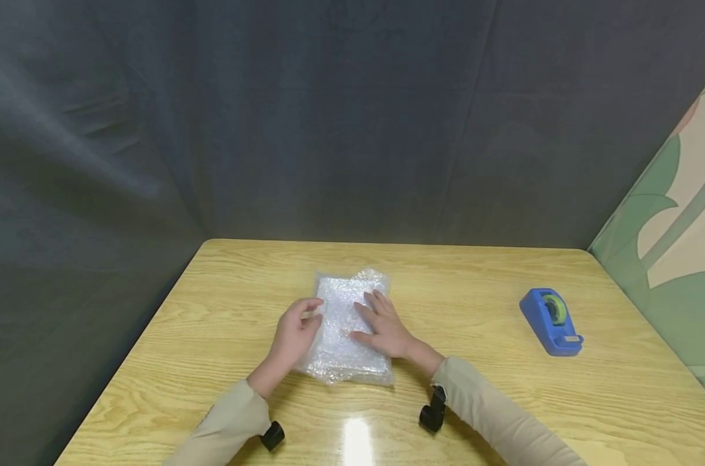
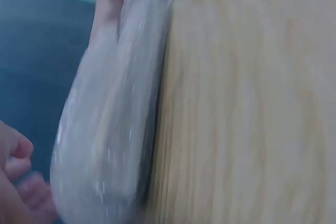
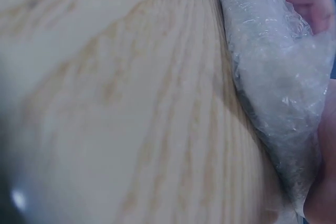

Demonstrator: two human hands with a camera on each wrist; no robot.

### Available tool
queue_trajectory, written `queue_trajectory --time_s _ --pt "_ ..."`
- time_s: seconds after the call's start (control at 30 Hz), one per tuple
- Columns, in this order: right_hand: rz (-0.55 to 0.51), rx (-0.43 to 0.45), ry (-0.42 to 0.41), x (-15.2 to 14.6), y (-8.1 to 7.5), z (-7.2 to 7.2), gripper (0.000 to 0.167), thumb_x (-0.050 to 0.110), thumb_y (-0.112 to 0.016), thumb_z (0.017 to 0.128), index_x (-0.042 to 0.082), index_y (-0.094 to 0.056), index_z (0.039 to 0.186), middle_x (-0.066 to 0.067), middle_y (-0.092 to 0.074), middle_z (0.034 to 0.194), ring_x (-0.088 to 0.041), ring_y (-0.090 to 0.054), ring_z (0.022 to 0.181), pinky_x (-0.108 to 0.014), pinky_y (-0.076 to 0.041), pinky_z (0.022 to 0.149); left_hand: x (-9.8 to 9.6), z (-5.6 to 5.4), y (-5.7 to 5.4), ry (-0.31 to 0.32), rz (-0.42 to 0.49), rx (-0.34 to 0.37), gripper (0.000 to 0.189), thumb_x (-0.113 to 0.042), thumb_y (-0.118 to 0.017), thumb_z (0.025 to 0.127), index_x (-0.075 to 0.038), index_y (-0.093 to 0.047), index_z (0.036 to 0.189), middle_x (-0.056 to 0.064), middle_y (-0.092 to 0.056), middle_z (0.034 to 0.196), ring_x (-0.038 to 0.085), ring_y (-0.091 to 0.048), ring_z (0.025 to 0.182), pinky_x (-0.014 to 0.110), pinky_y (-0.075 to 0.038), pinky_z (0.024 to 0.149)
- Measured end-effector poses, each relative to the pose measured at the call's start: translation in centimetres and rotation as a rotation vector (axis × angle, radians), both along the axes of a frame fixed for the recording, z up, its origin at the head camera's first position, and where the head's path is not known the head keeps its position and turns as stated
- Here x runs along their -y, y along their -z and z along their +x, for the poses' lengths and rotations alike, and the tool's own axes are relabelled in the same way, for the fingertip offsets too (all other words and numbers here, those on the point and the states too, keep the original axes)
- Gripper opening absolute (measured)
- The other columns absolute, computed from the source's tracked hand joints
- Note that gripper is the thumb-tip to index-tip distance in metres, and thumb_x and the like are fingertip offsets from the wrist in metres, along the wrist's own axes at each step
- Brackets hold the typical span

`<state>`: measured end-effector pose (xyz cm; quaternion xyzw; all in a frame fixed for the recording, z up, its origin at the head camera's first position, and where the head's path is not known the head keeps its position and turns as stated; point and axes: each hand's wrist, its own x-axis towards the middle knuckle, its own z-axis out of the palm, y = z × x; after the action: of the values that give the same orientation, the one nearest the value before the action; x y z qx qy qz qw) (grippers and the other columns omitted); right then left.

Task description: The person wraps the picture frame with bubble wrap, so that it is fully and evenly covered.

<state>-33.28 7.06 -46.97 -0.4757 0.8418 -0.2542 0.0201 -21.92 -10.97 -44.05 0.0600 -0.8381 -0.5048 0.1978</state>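
A flat rectangular package in clear bubble wrap [image 1: 339, 317] lies near the middle of the table, loose wrap sticking out at its far and near ends. What is inside is hidden by the wrap. The right hand [image 1: 385, 330] rests on its right half with fingers spread. At the package's left edge is the left hand [image 1: 296, 333], thumb and forefinger apart and loosely bent. In the left wrist view, that hand's fingers [image 2: 31, 192] show beside the puffy side of the wrap with nothing between them. The right wrist view shows the crumpled wrap [image 3: 278, 72] bulging along its side.
A blue tape dispenser [image 1: 551, 323] with a greenish roll stands on the right part of the wooden table [image 1: 463, 291]. Dark cloth [image 1: 340, 129] hangs behind and to the left. A leaf-patterned panel [image 1: 672, 259] borders the right side.
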Motion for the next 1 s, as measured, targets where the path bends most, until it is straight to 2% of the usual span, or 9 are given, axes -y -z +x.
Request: queue_trajectory --time_s 0.1,0.2,0.27,0.33,0.43,0.53,0.67,0.83,1.0 --pt "0.056 0.001 0.015 0.0 -0.1 -0.1 0.066 0.043 -0.053 0.087 0.002 -0.038 0.136 -0.024 -0.018 0.146 -0.039 -0.006 0.136 -0.053 -0.004 0.109 1.5 -0.5 0.7 -0.054 0.147 0.12 0.039 -0.006 -0.047 0.091 0.004 -0.042 0.129 0.024 -0.045 0.128 0.038 -0.043 0.118 0.044 -0.042 0.096" --pt "0.058 0.007 0.013 -0.1 -0.2 0.0 0.066 0.043 -0.052 0.088 0.002 -0.037 0.137 -0.024 -0.018 0.146 -0.038 -0.005 0.136 -0.052 -0.003 0.11 2.0 -0.8 1.8 -0.023 0.323 0.209 0.048 -0.01 -0.04 0.095 0.006 -0.026 0.138 0.027 -0.03 0.14 0.039 -0.029 0.129 0.047 -0.027 0.106" --pt "0.055 0.012 0.011 -0.1 -0.2 0.1 0.066 0.043 -0.052 0.088 0.002 -0.037 0.137 -0.024 -0.018 0.146 -0.038 -0.005 0.136 -0.052 -0.003 0.11 1.9 -0.9 2.3 0.024 0.409 0.232 0.052 -0.01 -0.035 0.096 0.007 -0.016 0.141 0.026 -0.019 0.145 0.038 -0.019 0.133 0.046 -0.018 0.109" --pt "0.049 0.01 0.01 0.0 -0.2 0.1 0.065 0.042 -0.051 0.088 0.002 -0.038 0.137 -0.024 -0.018 0.146 -0.038 -0.005 0.136 -0.052 -0.004 0.109 1.9 -0.9 2.5 0.07 0.461 0.26 0.054 -0.013 -0.032 0.098 0.005 -0.009 0.143 0.023 -0.01 0.148 0.036 -0.01 0.136 0.045 -0.01 0.111" --pt "0.04 0.027 0.016 0.2 -0.3 0.1 0.061 0.042 -0.047 0.091 0.002 -0.038 0.137 -0.023 -0.018 0.147 -0.037 -0.005 0.136 -0.052 -0.004 0.11 1.8 -1.0 2.3 0.114 0.452 0.293 0.054 -0.017 -0.029 0.099 0.001 -0.005 0.144 0.019 -0.003 0.15 0.034 -0.002 0.137 0.045 -0.003 0.111" --pt "0.022 0.062 0.018 0.3 -0.6 0.2 0.058 0.041 -0.041 0.093 0.002 -0.038 0.137 -0.022 -0.018 0.147 -0.037 -0.004 0.137 -0.053 -0.004 0.109 1.6 -1.3 2.2 0.155 0.386 0.301 0.053 -0.018 -0.026 0.099 0.0 -0.004 0.144 0.017 0.003 0.15 0.032 0.006 0.137 0.047 0.003 0.11" --pt "0.019 0.096 0.024 0.3 -0.7 0.3 0.059 0.041 -0.042 0.092 0.001 -0.039 0.136 -0.022 -0.018 0.147 -0.037 -0.003 0.136 -0.054 -0.003 0.109 1.0 -1.6 2.1 0.206 0.218 0.273 0.052 -0.012 -0.025 0.099 0.007 -0.004 0.142 0.02 0.011 0.149 0.034 0.013 0.135 0.049 0.008 0.109" --pt "0.041 0.086 0.03 0.2 -0.5 0.1 0.066 0.045 -0.05 0.087 0.002 -0.039 0.136 -0.022 -0.018 0.147 -0.038 -0.003 0.136 -0.053 -0.003 0.109 0.0 -1.8 2.0 0.176 -0.147 0.264 0.05 -0.009 -0.029 0.097 0.015 -0.011 0.137 0.028 0.005 0.146 0.04 0.005 0.135 0.051 0.0 0.109" --pt "0.043 0.056 0.008 0.2 -0.2 -0.1 0.072 0.043 -0.059 0.081 0.001 -0.038 0.136 -0.024 -0.017 0.146 -0.039 -0.003 0.136 -0.054 -0.002 0.109 -0.3 -2.0 1.5 0.166 -0.461 0.327 0.048 -0.01 -0.031 0.097 0.017 -0.019 0.135 0.031 -0.002 0.146 0.04 -0.001 0.135 0.047 -0.008 0.111"
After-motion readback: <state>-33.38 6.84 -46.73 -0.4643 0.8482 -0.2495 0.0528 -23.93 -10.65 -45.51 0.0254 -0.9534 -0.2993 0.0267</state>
